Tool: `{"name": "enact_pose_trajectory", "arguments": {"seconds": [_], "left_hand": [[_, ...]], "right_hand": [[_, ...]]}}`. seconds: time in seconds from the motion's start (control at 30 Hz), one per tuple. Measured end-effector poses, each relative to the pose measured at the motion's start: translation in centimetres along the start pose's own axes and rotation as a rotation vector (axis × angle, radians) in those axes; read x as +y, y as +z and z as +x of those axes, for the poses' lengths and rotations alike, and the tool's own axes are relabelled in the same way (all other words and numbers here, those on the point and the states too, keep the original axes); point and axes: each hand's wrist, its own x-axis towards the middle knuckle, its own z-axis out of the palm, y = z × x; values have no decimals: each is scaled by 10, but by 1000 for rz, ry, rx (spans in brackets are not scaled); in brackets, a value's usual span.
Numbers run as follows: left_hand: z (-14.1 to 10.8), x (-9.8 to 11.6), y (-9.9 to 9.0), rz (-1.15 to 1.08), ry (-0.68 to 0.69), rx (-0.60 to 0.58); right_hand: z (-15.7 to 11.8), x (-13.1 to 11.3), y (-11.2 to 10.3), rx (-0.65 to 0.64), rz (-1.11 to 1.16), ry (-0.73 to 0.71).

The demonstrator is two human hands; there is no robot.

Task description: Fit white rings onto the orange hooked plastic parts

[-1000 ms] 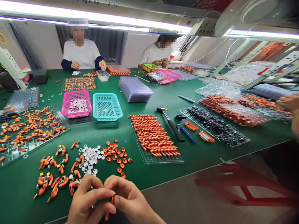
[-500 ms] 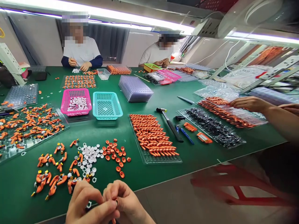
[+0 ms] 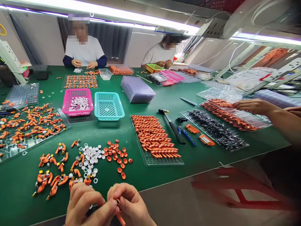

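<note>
Worktop (image 3: 89,131) carries, ahead to the right, a clear tray (image 3: 163,162) of orange parts (image 3: 155,138). Left hand (image 3: 86,204) and right hand (image 3: 131,204) meet by the worktop's near edge, fingers pinching one orange piece (image 3: 120,217) between them; neither hand is nearer, and the piece's stem slants down and slightly right.

Between my fingers (image 3: 124,189): part (image 3: 120,218) | Just beyond my fingers: discs (image 3: 91,156); right of these, caps (image 3: 115,150); left, assemblies (image 3: 54,190) | Ahead-right of my fingers: tray (image 3: 164,162) bearing stems (image 3: 155,138), hammer (image 3: 175,130) just right of it | Farther ahead-left: basket (image 3: 78,113) holding more discs, second basket (image 3: 109,119) beside it on the right
</note>
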Motion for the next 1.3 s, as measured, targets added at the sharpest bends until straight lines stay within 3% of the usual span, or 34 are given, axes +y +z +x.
{"name": "enact_pose_trajectory", "arguments": {"seconds": [0.23, 0.7, 1.1, 1.3], "left_hand": [[-2, 0, 3, -21, -29, 8], [-5, -2, 3, 56, -13, -1], [-2, 1, 9, 85, -36, 69], [-3, -1, 6, 102, -74, -4]], "right_hand": [[-2, -7, -1, 10, -57, -43], [-1, 2, 2, 157, 154, 124], [-1, 4, 2, 176, 116, 86], [1, 2, 4, 191, 100, 77]]}}
